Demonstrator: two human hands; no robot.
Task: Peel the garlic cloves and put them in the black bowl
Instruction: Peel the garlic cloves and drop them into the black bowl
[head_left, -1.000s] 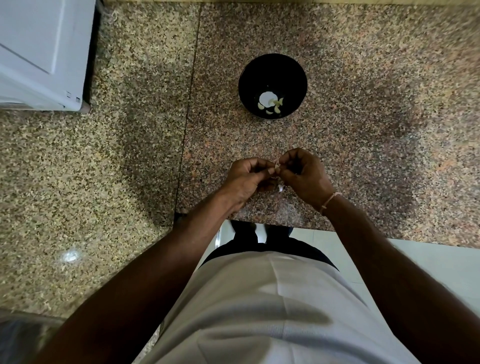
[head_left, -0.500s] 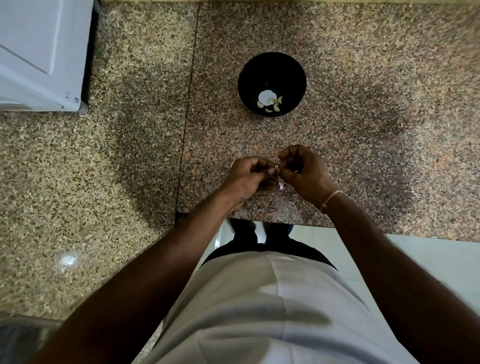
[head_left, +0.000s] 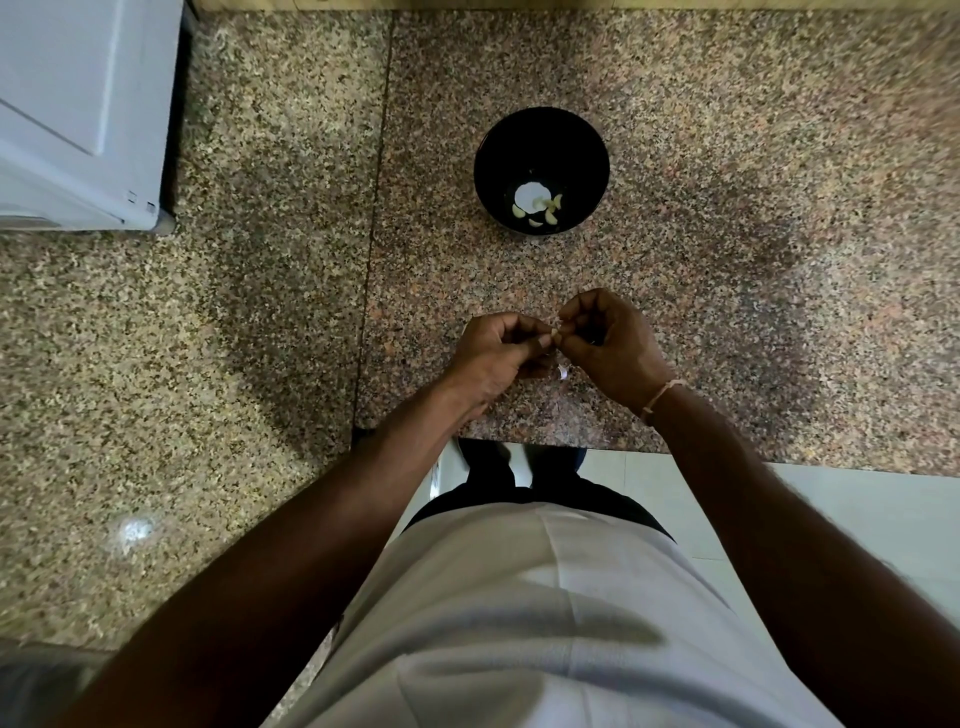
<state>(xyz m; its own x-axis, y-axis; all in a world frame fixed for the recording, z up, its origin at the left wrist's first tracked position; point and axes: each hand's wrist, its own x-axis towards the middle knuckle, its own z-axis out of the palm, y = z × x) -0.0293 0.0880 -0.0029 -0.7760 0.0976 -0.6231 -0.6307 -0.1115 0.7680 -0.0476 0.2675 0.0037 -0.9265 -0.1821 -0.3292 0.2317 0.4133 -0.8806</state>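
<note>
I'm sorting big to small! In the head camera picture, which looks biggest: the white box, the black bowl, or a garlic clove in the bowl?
1. White box, though the picture's edge cuts it off.
2. Black bowl.
3. Garlic clove, clearly the smallest.

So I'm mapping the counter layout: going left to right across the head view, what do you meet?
White appliance → seam between the stone slabs → left hand → garlic clove pinched between both hands → right hand.

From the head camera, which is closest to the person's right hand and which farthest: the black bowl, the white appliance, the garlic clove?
1. garlic clove: pinched at the right hand fingertips.
2. black bowl: ahead on the counter.
3. white appliance: far left corner.
</note>
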